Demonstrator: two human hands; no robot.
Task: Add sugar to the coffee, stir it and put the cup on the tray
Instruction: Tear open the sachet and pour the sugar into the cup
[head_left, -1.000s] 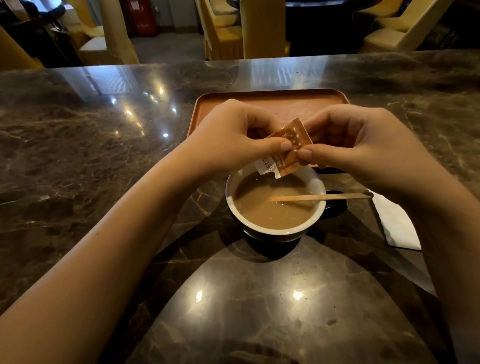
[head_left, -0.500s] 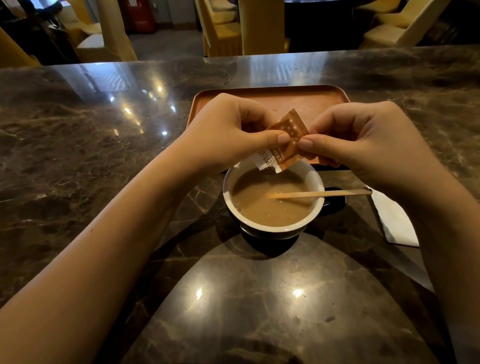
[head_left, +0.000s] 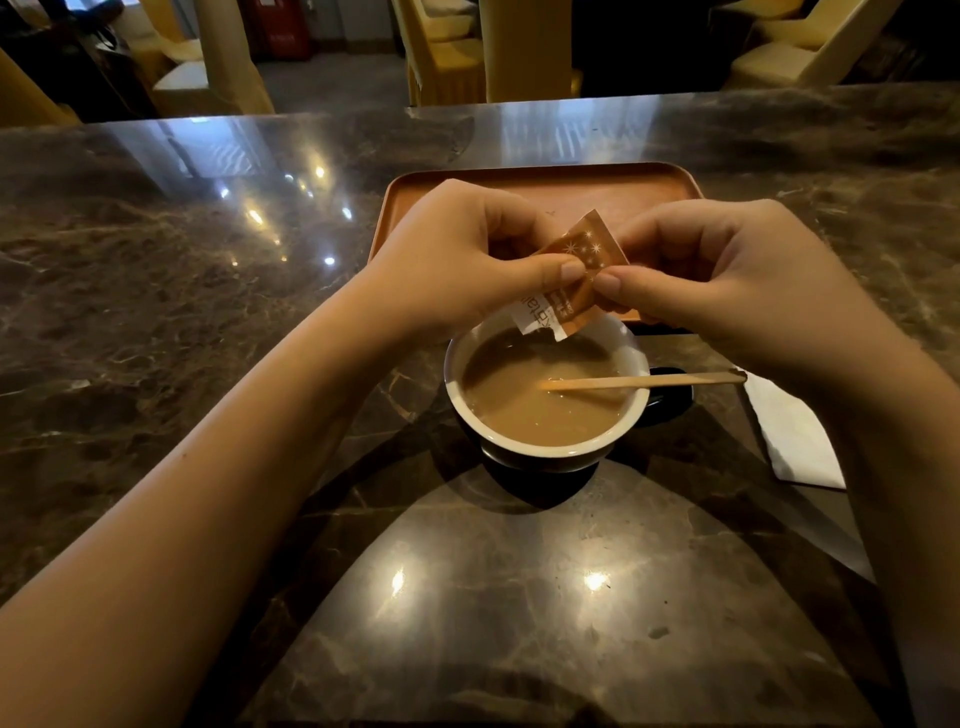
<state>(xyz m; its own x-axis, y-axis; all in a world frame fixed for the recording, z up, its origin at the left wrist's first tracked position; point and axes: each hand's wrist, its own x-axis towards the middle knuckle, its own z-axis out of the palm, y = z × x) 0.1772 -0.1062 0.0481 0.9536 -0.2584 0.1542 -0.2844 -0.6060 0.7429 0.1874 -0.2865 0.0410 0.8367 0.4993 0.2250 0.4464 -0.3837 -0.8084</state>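
Overhead, both hands' fingers (head_left: 571, 271) pinch sugar packet (head_left: 569, 283); print unreadable, above cup (head_left: 545, 452).

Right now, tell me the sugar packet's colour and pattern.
Orange-brown with white starbursts, white at its lower end with print; the packet shows in the head view.

My glossy paper sugar packet (head_left: 570, 275), wooden stirrer (head_left: 644, 383), glazed cup (head_left: 545, 447); polished marble table (head_left: 156, 312), matt tray (head_left: 597, 187).
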